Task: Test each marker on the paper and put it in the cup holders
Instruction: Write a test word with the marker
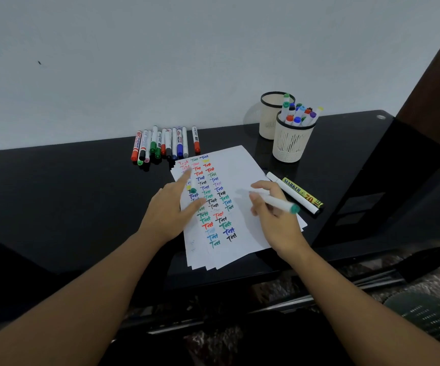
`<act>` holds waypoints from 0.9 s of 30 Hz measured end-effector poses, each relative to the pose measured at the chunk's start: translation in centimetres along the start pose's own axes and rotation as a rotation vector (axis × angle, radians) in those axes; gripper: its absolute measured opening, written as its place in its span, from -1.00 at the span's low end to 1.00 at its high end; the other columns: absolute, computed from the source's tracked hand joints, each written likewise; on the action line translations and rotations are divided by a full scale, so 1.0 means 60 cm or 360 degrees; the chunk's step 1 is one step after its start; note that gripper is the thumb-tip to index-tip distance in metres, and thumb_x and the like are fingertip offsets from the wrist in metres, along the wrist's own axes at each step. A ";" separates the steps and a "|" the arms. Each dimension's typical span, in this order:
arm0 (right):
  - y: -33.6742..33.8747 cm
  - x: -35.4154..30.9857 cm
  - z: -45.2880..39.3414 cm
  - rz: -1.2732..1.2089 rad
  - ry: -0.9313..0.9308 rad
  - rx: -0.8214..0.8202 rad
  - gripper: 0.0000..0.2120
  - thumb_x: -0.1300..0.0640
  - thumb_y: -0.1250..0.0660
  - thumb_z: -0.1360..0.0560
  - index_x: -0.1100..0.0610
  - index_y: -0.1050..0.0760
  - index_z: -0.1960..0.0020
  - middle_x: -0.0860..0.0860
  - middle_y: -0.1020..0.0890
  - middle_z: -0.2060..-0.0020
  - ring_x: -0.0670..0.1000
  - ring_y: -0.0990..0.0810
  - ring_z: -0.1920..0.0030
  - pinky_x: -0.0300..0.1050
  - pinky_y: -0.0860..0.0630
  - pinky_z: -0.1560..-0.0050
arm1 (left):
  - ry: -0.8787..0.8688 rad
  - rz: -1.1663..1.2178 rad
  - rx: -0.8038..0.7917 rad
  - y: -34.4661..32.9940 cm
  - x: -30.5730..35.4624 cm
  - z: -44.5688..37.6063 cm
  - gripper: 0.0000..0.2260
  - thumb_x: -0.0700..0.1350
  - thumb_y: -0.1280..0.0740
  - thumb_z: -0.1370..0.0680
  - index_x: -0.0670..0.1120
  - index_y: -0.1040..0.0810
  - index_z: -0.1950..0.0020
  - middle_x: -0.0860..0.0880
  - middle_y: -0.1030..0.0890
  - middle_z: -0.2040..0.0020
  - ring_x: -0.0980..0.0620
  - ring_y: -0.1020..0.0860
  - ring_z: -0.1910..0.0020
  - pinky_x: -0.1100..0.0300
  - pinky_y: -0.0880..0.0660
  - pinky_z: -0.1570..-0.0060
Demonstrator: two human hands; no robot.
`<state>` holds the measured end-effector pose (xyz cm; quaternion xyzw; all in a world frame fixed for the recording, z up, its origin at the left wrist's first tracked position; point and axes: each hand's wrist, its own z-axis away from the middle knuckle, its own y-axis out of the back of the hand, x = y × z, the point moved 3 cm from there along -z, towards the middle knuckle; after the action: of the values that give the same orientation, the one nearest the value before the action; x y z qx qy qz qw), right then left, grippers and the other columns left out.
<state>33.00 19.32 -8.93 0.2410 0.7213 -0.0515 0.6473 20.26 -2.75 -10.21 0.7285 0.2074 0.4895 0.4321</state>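
A stack of white paper (pixel 242 165) lies on the black table, covered with columns of coloured "Test" words. My right hand (pixel 274 220) grips a white marker with a teal end (pixel 279 203), its tip pointing left over the bare right part of the sheet. My left hand (pixel 171 210) rests on the left side of the paper, index finger stretched out, and holds the teal-ended marker cap (pixel 192 187) between its fingers. Two cream mesh cup holders stand at the back right. The front cup holder (pixel 291 146) holds several markers, and the rear cup holder (pixel 269 120) stands behind it.
A row of several capped markers (pixel 164 143) lies at the back of the table near the wall. A white marker (pixel 292 192) and a yellow marker labelled "MARKER 70" (pixel 303 192) lie just right of the paper. The table's front edge runs below the sheets.
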 end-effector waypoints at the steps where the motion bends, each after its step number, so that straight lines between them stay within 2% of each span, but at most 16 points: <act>1: -0.001 -0.001 0.000 0.0005 -0.0006 -0.0010 -0.92 -0.01 -0.27 -0.69 -0.14 -0.53 -0.14 -0.07 -0.61 0.24 -0.18 -0.56 0.20 -0.37 -0.44 0.11 | 0.0114 0.0150 0.0074 0.006 0.000 -0.005 -0.31 0.28 -0.29 -0.58 0.14 -0.09 -0.63 -0.01 -0.45 -0.44 0.02 -0.44 -0.38 0.06 -0.38 -0.26; 3: -0.004 0.000 0.000 0.0067 -0.0016 -0.0046 -0.89 0.02 -0.26 -0.69 -0.12 -0.56 -0.11 -0.08 -0.64 0.23 -0.16 -0.60 0.18 -0.31 -0.47 0.05 | 0.0348 0.0338 0.0222 0.012 -0.003 -0.025 -0.37 0.24 -0.33 -0.58 0.01 -0.29 -0.57 -0.06 -0.51 -0.36 0.03 -0.50 -0.27 0.12 -0.40 -0.18; 5: -0.007 0.007 -0.003 0.0193 -0.0018 -0.0160 -0.78 0.11 -0.26 -0.69 -0.18 -0.51 -0.25 -0.14 -0.67 0.09 -0.16 -0.63 0.02 -0.23 -0.50 -0.09 | 0.0495 0.0280 0.0311 0.011 -0.001 -0.043 -0.41 0.30 -0.33 -0.54 -0.05 -0.47 -0.43 -0.09 -0.53 -0.23 0.01 -0.53 -0.14 0.03 -0.47 -0.20; 7: -0.010 0.011 -0.005 0.0338 -0.0053 -0.0359 -0.46 0.29 -0.21 -0.67 -0.26 -0.33 -0.47 -0.23 -0.61 -0.13 -0.20 -0.57 -0.17 -0.27 -0.45 -0.18 | 0.0574 0.0153 0.0332 0.002 0.004 -0.053 -0.41 0.40 -0.33 -0.48 0.01 -0.55 -0.32 -0.07 -0.48 -0.19 -0.06 -0.50 -0.16 -0.14 -0.46 -0.25; 9: -0.011 0.009 -0.008 0.0295 -0.0130 -0.0461 -0.34 0.35 -0.13 -0.66 -0.28 -0.22 -0.56 -0.26 -0.53 -0.28 -0.29 -0.49 -0.26 -0.41 -0.36 -0.20 | 0.0602 0.0055 0.0337 -0.010 0.012 -0.051 -0.50 0.39 -0.36 -0.47 0.08 -0.59 -0.23 -0.01 -0.40 -0.17 -0.08 -0.41 -0.24 -0.12 -0.36 -0.31; 11: -0.008 0.004 -0.011 0.0042 -0.0202 -0.0412 -0.45 0.26 -0.12 -0.69 -0.26 -0.30 -0.54 -0.21 -0.54 -0.31 -0.31 -0.48 -0.28 -0.43 -0.34 -0.24 | 0.0577 0.0009 0.0399 -0.015 0.018 -0.048 -0.64 0.29 -0.38 -0.51 0.10 -0.61 -0.18 0.05 -0.33 -0.10 -0.06 -0.37 -0.24 -0.07 -0.29 -0.29; 13: -0.006 0.000 -0.019 -0.0114 -0.0227 -0.0273 -0.60 0.11 -0.17 -0.72 -0.27 -0.41 -0.46 -0.23 -0.55 -0.29 -0.21 -0.53 -0.26 -0.30 -0.37 -0.26 | 0.0555 0.0000 0.0440 -0.016 0.017 -0.046 -0.74 0.19 -0.40 -0.55 0.10 -0.63 -0.17 0.07 -0.36 -0.07 -0.04 -0.37 -0.21 -0.04 -0.29 -0.25; 14: -0.006 -0.001 -0.026 -0.0099 -0.0221 -0.0199 -0.67 0.04 -0.21 -0.71 -0.28 -0.45 -0.40 -0.23 -0.55 -0.27 -0.16 -0.59 -0.21 -0.23 -0.42 -0.24 | 0.0542 0.0011 0.0452 -0.017 0.014 -0.045 -0.77 0.15 -0.40 -0.56 0.10 -0.63 -0.17 0.06 -0.41 -0.07 -0.04 -0.38 -0.21 -0.05 -0.30 -0.24; 16: -0.008 -0.007 -0.040 -0.0051 -0.0204 -0.0130 -0.73 0.04 -0.23 -0.71 -0.27 -0.46 -0.33 -0.12 -0.59 -0.24 -0.10 -0.70 0.01 -0.11 -0.54 -0.14 | 0.0487 0.0066 0.0494 -0.016 0.009 -0.043 -0.80 0.09 -0.40 -0.58 0.09 -0.64 -0.18 0.02 -0.51 -0.08 -0.04 -0.45 -0.18 -0.07 -0.38 -0.22; 18: -0.015 -0.016 -0.056 0.0006 -0.0210 -0.0197 -0.65 0.06 -0.24 -0.71 -0.29 -0.32 -0.40 -0.03 -0.64 -0.16 -0.07 -0.70 0.15 -0.09 -0.59 0.06 | 0.0414 0.0207 0.0550 -0.013 0.009 -0.039 -0.81 0.03 -0.39 -0.60 0.07 -0.63 -0.20 0.00 -0.54 -0.06 0.05 -0.53 -0.02 0.08 -0.48 -0.11; 19: -0.019 -0.019 -0.064 0.0104 -0.0205 -0.0251 -0.58 0.04 -0.26 -0.70 -0.28 -0.22 -0.46 -0.02 -0.65 -0.14 -0.04 -0.69 0.13 -0.08 -0.60 0.09 | 0.0375 0.0273 0.0549 -0.012 0.012 -0.037 -0.80 0.00 -0.38 -0.61 0.05 -0.62 -0.22 0.00 -0.54 -0.07 0.14 -0.53 0.06 0.27 -0.48 0.00; 20: -0.022 -0.024 -0.072 0.0257 -0.0185 -0.0299 -0.54 0.01 -0.28 -0.69 -0.23 -0.18 -0.49 -0.02 -0.66 -0.15 -0.02 -0.68 0.07 -0.06 -0.61 0.04 | 0.0330 0.0305 0.0531 -0.012 0.015 -0.035 -0.80 -0.05 -0.37 -0.62 0.03 -0.61 -0.25 0.02 -0.54 -0.09 0.19 -0.54 0.11 0.45 -0.42 0.12; 21: -0.024 -0.026 -0.081 0.0439 -0.0149 -0.0328 -0.56 -0.01 -0.30 -0.68 -0.14 -0.22 -0.48 -0.03 -0.65 -0.18 0.00 -0.66 0.00 -0.03 -0.60 -0.05 | 0.0284 0.0314 0.0512 -0.013 0.018 -0.034 -0.79 -0.09 -0.35 -0.63 0.02 -0.60 -0.26 0.03 -0.54 -0.11 0.25 -0.53 0.12 0.52 -0.40 0.20; 22: -0.024 -0.030 -0.089 0.0630 -0.0099 -0.0342 -0.63 -0.02 -0.32 -0.67 -0.07 -0.32 -0.42 -0.04 -0.65 -0.19 0.01 -0.63 -0.05 -0.01 -0.57 -0.10 | 0.0243 0.0312 0.0497 -0.015 0.019 -0.034 -0.79 -0.12 -0.34 -0.64 0.01 -0.60 -0.27 0.04 -0.54 -0.13 0.27 -0.53 0.11 0.56 -0.38 0.21; 24: -0.023 -0.039 -0.104 0.0983 0.0040 -0.0361 -0.76 0.00 -0.33 -0.65 -0.07 -0.49 -0.31 -0.07 -0.67 -0.15 0.00 -0.62 -0.08 -0.01 -0.56 -0.10 | 0.0187 0.0320 0.0488 -0.018 0.022 -0.034 -0.79 -0.16 -0.34 -0.64 0.01 -0.60 -0.25 0.04 -0.55 -0.15 0.25 -0.54 0.07 0.55 -0.38 0.18; 27: -0.018 -0.045 -0.121 0.1333 0.0178 -0.0427 -0.76 -0.02 -0.30 -0.66 -0.18 -0.54 -0.31 -0.06 -0.64 -0.11 0.02 -0.59 -0.08 0.08 -0.56 -0.13 | 0.0093 0.0317 0.0504 -0.019 0.029 -0.032 -0.80 -0.19 -0.35 -0.62 -0.01 -0.62 -0.22 0.02 -0.57 -0.14 0.21 -0.53 0.07 0.54 -0.38 0.12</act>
<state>26.10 20.43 -5.46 0.4289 0.5956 0.3224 0.5978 19.42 -0.06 -9.97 0.7897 0.2211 0.5121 0.2553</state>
